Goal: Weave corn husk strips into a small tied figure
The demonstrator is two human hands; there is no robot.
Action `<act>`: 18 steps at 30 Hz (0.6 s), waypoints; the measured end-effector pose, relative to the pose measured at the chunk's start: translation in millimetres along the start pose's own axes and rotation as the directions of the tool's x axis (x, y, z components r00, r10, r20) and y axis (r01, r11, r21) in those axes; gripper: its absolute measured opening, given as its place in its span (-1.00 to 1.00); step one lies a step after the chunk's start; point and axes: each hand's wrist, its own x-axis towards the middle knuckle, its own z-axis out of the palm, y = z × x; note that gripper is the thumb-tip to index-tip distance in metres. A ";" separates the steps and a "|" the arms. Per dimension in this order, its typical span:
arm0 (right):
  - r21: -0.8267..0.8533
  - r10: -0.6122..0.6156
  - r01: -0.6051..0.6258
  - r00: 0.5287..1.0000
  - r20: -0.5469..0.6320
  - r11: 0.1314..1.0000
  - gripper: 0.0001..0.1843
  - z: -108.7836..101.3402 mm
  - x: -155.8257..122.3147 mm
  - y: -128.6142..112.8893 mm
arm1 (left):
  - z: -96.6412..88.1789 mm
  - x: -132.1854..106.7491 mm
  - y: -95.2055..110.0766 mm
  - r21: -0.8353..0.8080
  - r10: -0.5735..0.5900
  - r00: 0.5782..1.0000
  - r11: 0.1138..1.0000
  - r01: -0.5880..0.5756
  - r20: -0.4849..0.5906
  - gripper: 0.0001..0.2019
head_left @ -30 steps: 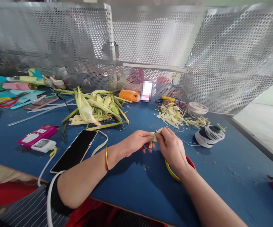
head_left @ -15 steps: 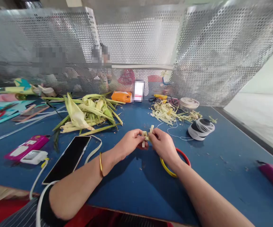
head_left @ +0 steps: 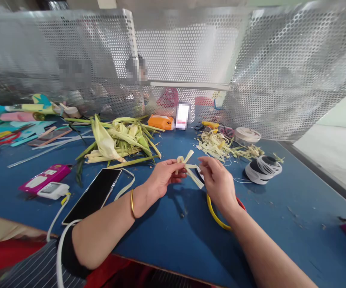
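Note:
My left hand (head_left: 162, 178) pinches a small folded piece of pale corn husk (head_left: 187, 166) above the blue table (head_left: 173, 236). Strips of the husk stick out upward and down to the right. My right hand (head_left: 217, 182) is just right of it, fingers curled, touching the lower strip. A gold bangle (head_left: 132, 203) circles my left wrist. Under my right wrist lie scissors with red and yellow handles (head_left: 217, 216), mostly covered.
A heap of green corn husks (head_left: 119, 140) lies behind my left hand, shredded husk scraps (head_left: 221, 146) and a spool of white thread (head_left: 263, 168) at right. A black phone (head_left: 93, 194), a pink device (head_left: 45, 176) and a white device sit at left. Perforated metal screen (head_left: 191, 60) walls the back.
The husk piece has been pulled open: its strips now stick out longer. Both hands have risen slightly and my right hand has drawn a little to the right.

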 end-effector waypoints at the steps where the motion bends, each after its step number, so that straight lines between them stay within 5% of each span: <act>1: -0.092 -0.123 0.119 0.992 -0.034 0.989 -0.72 -2.7 0.7 1.1 | -1.8 0.9 1.5 -0.033 -0.018 1.000 0.999 0.018 0.006 -0.92; 5: -0.259 -0.509 0.500 0.860 0.036 0.827 -0.73 -6.9 2.3 3.7 | -4.1 1.8 1.9 -0.092 -0.068 0.997 0.993 0.070 0.028 -0.92; 8: -0.148 -0.583 0.590 0.807 0.092 0.794 -0.75 -4.1 -1.0 0.3 | -0.5 0.2 -2.9 -0.020 -0.040 0.999 0.999 0.041 0.035 -0.92; 14: 0.157 -0.289 0.291 0.957 -0.036 0.944 -0.88 0.4 -4.2 -5.0 | 5.7 -4.1 -9.1 0.111 0.040 0.998 0.993 -0.046 0.057 -0.91; 18: 0.289 -0.221 0.220 0.975 -0.032 0.932 -0.86 -1.7 -0.9 -4.1 | 4.3 -4.0 -6.1 0.056 0.010 0.999 0.998 -0.012 0.045 -0.89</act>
